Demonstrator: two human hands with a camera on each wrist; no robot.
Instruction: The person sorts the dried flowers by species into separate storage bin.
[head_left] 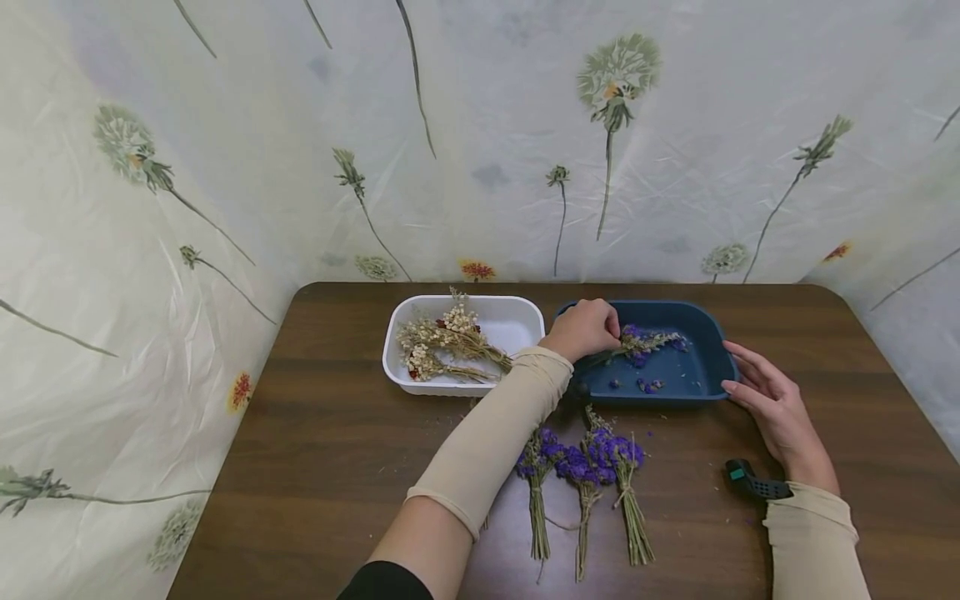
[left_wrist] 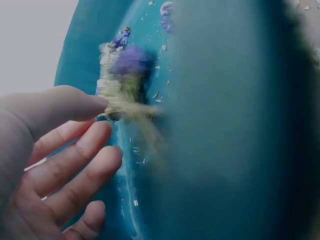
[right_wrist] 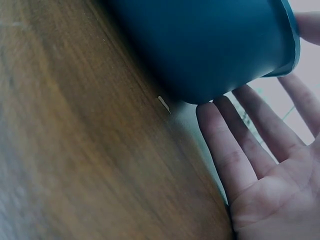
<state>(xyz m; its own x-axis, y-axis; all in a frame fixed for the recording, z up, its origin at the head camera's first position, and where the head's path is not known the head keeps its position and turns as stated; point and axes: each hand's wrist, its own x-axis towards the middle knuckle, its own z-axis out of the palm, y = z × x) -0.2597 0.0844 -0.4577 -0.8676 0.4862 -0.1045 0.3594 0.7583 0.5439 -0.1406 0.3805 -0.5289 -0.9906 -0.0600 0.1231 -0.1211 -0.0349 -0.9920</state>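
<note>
My left hand (head_left: pixel 588 327) reaches into the left part of the blue tray (head_left: pixel 693 371). In the left wrist view, its thumb and forefinger pinch a bunch of dried purple flowers (left_wrist: pixel 131 65), while the other fingers hang loosely bent. Motion blurs the bunch, and its stems partly fade from sight. At the tray's right end, my right hand (head_left: pixel 776 408) touches the outer wall and rim with nearly straight fingers. Below the tray, several tied purple flower bunches (head_left: pixel 587 467) lie on the table with stems toward me.
A white tray (head_left: pixel 525 315) holding dried cream-coloured flower bunches (head_left: pixel 442 340) stands left of the blue one. Loose purple petals (head_left: pixel 649 386) lie on the blue tray's floor. Small crumbs dot the brown wooden table (head_left: pixel 330 467). A flower-printed sheet (head_left: pixel 480 167) hangs behind.
</note>
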